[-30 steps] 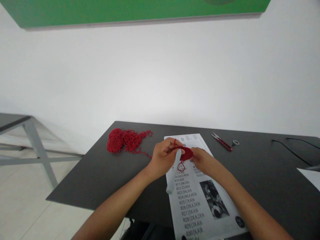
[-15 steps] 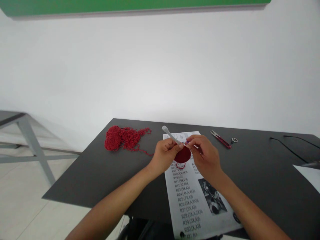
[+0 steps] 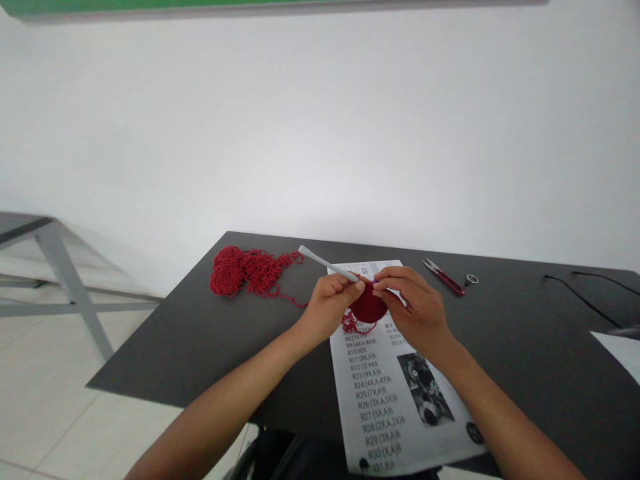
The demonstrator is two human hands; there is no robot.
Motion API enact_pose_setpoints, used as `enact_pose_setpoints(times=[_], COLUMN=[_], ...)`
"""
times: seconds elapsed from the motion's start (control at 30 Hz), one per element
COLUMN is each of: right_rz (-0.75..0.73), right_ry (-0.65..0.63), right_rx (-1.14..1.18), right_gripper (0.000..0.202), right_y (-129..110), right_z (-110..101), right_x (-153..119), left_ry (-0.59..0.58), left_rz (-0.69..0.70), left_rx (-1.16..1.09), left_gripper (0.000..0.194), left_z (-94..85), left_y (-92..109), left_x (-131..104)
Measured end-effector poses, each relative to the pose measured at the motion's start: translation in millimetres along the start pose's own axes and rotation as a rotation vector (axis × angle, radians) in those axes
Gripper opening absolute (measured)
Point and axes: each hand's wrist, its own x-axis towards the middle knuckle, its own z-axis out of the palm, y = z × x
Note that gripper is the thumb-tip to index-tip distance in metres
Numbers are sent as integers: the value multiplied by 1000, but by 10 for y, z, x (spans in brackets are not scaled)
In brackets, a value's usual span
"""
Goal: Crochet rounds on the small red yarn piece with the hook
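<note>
A red crocheted piece (image 3: 369,308), rounded at the bottom, hangs between my two hands above the printed sheet. My left hand (image 3: 331,301) is closed on a crochet hook (image 3: 326,263), whose pale grey handle sticks out up and to the left. The hook's tip is hidden at the top edge of the piece. My right hand (image 3: 413,297) pinches that edge on its right side, beside a small purple bit (image 3: 375,281) whose kind I cannot make out. Loose red yarn (image 3: 351,323) dangles below the piece.
A ball of red yarn (image 3: 227,272) with a loose tangle (image 3: 265,272) lies at the left on the dark table (image 3: 200,347). The pattern sheet (image 3: 370,407) is under my hands. Red thread snips (image 3: 445,277), a metal ring (image 3: 472,279) and glasses (image 3: 583,298) lie right.
The crochet hook's handle end has swung left and lies flatter. The red piece has turned slightly, and more loose yarn shows below it. The view has shifted a little.
</note>
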Motion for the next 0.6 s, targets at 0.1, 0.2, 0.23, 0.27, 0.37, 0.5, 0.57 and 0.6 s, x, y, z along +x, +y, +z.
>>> enact_pose_setpoints(times=[0.1, 0.2, 0.23, 0.27, 0.37, 0.5, 0.57, 0.6], right_rz=[4, 21, 21, 16, -13, -50, -56, -55], right_ry=[-21, -36, -40, -43, -51, -48, -52, -58], right_rx=[-3, 14, 22, 28, 29, 21, 22, 22], right_gripper=[15, 16, 16, 16, 17, 17, 18, 18], right_y=[11, 8, 3, -2, -15, -19, -14, -9], right_z=[-13, -15, -15, -15, -18, -24, -24, -23], right_x=[7, 6, 4, 3, 3, 8, 3, -2], left_ry=[5, 27, 27, 23, 17, 44, 56, 61], left_rz=[22, 44, 47, 48, 53, 53, 61, 71], left_rx=[17, -4, -16, -27, -32, 31, 74, 98], left_gripper=[38, 37, 37, 37, 36, 36, 35, 33], left_z=[12, 33, 38, 42, 43, 36, 31, 26], left_y=[9, 37, 46, 52, 49, 17, 5, 0], left_x=[-2, -5, -5, -5, -9, -25, -34, -39])
